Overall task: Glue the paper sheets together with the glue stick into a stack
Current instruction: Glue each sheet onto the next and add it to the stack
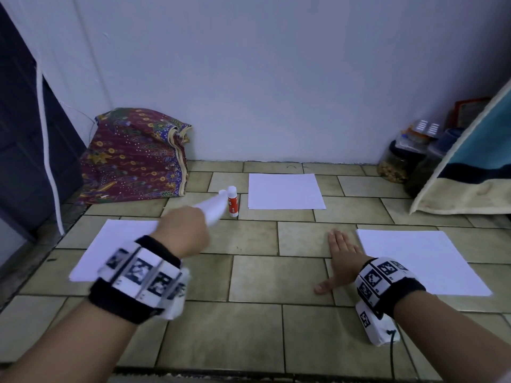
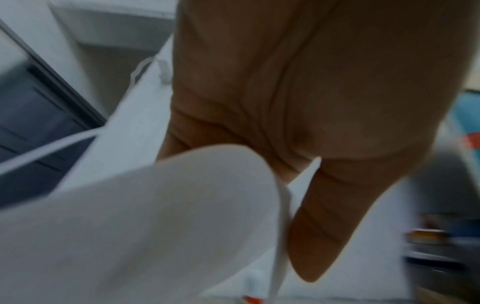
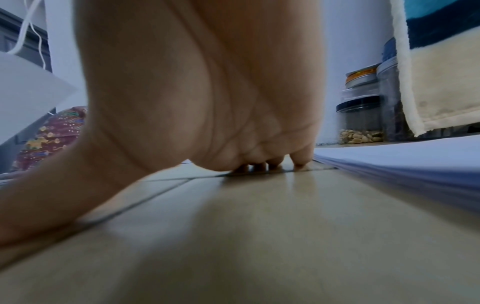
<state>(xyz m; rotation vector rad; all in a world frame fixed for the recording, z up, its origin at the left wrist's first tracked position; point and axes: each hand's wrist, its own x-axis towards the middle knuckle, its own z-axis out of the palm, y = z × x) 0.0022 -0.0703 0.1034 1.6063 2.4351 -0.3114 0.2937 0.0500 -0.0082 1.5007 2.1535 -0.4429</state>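
My left hand pinches one white sheet and holds it curled in the air, above the floor between the left paper pile and the glue stick. In the left wrist view the sheet bends under the thumb. The capped glue stick is white and red and stands upright just left of the far paper pile. My right hand lies flat on the tiles with straight fingers, just left of the right paper pile. The right wrist view shows that pile's edge.
A patterned cloth bundle leans on the wall at the back left. Jars and a hanging blue and cream towel fill the back right corner. A dark door and a white cord are at the far left.
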